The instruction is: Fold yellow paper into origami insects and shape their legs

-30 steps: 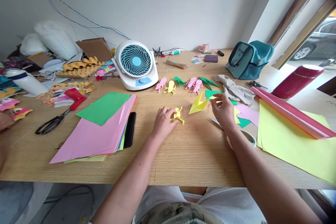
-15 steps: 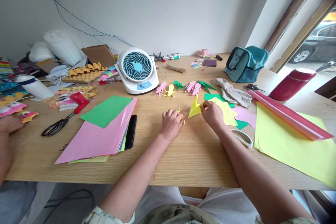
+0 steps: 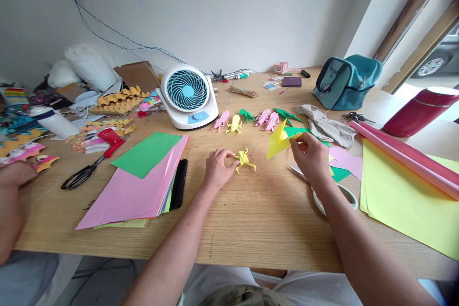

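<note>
My left hand (image 3: 219, 168) pinches one leg of a yellow origami frog (image 3: 244, 158), which sits on the table with its legs spread. In my right hand (image 3: 311, 155), between thumb and fingers, is a folded yellow paper (image 3: 278, 140) with a pointed tip, held off the table. White-handled scissors (image 3: 353, 197) lie partly under my right wrist, their blade pointing left. Beyond my hands stand several folded frogs in a row, among them a yellow frog (image 3: 234, 125), a pink frog (image 3: 222, 121) and a green frog (image 3: 247, 115).
A fan (image 3: 188, 98) stands at the back. Stacked paper (image 3: 132, 196), a phone (image 3: 178, 184) and black-handled scissors (image 3: 81, 175) lie left. Yellow sheets (image 3: 398, 201), a red bottle (image 3: 416, 114) and a teal bag (image 3: 344, 83) are right. Another person's hand (image 3: 17, 174) rests far left.
My left hand has moved left, uncovering the yellow frog. My right hand has lifted the folded yellow paper off the table. The view has shifted slightly, showing more of the white-handled scissors.
</note>
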A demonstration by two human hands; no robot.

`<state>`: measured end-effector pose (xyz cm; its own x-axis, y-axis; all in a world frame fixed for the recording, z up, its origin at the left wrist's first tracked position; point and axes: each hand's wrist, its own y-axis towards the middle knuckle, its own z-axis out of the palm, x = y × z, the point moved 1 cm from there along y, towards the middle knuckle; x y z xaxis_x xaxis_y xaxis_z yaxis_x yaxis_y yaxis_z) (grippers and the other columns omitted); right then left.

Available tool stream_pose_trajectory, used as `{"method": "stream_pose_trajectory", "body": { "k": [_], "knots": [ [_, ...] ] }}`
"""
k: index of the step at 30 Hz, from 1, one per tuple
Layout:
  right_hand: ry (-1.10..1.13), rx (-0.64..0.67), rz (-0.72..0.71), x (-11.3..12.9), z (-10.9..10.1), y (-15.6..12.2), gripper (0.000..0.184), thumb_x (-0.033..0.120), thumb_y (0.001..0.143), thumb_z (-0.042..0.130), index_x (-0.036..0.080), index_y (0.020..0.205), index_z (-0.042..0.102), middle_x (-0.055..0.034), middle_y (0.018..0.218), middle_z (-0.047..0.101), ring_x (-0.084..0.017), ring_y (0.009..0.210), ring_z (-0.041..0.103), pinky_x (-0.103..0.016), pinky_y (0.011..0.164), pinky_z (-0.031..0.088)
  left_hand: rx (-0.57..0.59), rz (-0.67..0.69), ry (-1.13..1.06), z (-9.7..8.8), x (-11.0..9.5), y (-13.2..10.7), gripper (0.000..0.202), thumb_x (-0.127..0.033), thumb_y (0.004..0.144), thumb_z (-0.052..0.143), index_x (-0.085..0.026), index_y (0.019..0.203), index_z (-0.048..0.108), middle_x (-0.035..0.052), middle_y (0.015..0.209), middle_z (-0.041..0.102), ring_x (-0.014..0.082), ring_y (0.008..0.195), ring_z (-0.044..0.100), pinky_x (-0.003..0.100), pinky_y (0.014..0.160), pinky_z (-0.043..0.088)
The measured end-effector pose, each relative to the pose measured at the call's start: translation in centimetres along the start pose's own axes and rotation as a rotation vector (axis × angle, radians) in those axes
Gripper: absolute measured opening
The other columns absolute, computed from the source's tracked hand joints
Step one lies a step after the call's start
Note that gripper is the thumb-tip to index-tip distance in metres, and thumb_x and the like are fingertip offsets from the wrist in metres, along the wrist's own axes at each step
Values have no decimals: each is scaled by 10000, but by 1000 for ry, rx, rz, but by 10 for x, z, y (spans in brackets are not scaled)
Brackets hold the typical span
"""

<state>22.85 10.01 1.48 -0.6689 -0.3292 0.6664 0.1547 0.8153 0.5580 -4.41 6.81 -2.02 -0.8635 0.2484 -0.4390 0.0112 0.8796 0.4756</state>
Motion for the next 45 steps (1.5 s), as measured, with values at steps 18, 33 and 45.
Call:
{"method": "stream_pose_trajectory", "body": {
  "k": [18, 33, 45],
  "knots": [
    [63, 115, -122, 24, 1, -9, 90, 256, 849, 550, 220, 769, 568, -27, 803, 642, -160, 643, 611, -280, 600, 458, 56, 89, 233, 17, -20, 26, 266, -326, 804, 735, -228, 994, 578, 72, 1057, 592, 274, 1036, 508, 402, 860, 378],
    [258, 374, -446, 53, 13, -42, 143, 156, 943, 503, 240, 1007, 600, -65, 941, 625, -191, 860, 623, -324, 744, 512, 438, -420, -1237, 2, -37, 4, 436, -532, 751, 737, -159, 973, 704, 45, 923, 702, 173, 849, 642, 287, 803, 530],
    [641, 616, 203, 42, 29, -46, 233, 448, 886, 624, 221, 935, 607, -31, 821, 641, -182, 734, 615, -322, 677, 528, 361, -616, -1415, 7, -53, -7, 335, -421, 673, 814, -171, 857, 690, 17, 848, 670, 143, 788, 607, 269, 765, 505]
  ]
}}
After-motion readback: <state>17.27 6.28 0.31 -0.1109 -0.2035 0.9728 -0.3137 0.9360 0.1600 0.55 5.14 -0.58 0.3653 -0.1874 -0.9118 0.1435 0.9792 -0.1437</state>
